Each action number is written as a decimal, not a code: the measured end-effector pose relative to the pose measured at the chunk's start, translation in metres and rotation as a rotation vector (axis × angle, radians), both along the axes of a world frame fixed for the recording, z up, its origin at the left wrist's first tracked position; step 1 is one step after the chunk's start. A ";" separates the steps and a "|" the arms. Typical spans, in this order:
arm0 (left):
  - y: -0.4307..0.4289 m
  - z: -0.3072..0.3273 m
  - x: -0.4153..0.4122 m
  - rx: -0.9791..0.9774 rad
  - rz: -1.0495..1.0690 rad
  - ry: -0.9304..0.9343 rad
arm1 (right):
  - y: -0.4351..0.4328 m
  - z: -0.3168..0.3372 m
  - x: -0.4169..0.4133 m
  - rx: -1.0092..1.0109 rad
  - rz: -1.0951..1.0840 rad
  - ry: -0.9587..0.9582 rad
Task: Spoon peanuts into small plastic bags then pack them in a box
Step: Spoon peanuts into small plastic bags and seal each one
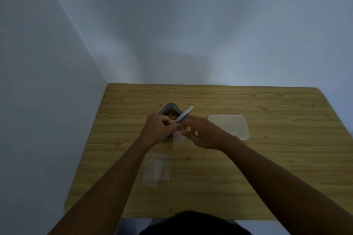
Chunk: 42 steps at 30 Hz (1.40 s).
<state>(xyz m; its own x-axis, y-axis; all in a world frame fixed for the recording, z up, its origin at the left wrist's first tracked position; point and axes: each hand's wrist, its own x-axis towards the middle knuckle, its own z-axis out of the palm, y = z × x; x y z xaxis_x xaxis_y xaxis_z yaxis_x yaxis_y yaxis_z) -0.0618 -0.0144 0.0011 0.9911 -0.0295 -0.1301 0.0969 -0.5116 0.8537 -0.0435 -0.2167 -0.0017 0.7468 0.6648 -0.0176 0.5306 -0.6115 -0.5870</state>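
Above table (267,168), left hand (157,130), right hand (205,135), fingers (192,119) pinching bag (178,142)

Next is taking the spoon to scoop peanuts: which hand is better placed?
Right, probably: the spoon leans toward the right hand out of the peanut packet, while the left hand pinches the mouth of the small bag.

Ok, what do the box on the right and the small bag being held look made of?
The box: translucent frosted plastic, semi-rigid by its look; the table grain shows dimly through it. The small bag: thin clear plastic film, probably polythene; it hangs limp and the wood shows through.
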 end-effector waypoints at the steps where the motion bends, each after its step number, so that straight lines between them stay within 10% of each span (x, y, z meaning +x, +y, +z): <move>1: 0.000 -0.001 -0.001 0.002 0.006 -0.016 | 0.002 0.000 0.000 0.020 -0.051 0.007; 15: 0.008 -0.021 -0.015 0.044 -0.216 -0.135 | 0.014 0.006 0.005 0.369 -0.310 0.263; 42: 0.037 -0.024 -0.007 0.132 -0.098 -0.374 | 0.039 0.006 0.032 0.325 -0.216 0.514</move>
<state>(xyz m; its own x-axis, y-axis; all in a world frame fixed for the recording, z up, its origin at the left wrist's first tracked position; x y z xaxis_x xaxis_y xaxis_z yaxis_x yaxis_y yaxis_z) -0.0683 0.0227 -0.0234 0.9639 -0.1337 0.2302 -0.2631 -0.6102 0.7473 -0.0114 -0.1780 0.0043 0.8144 0.5320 -0.2318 0.0172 -0.4214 -0.9067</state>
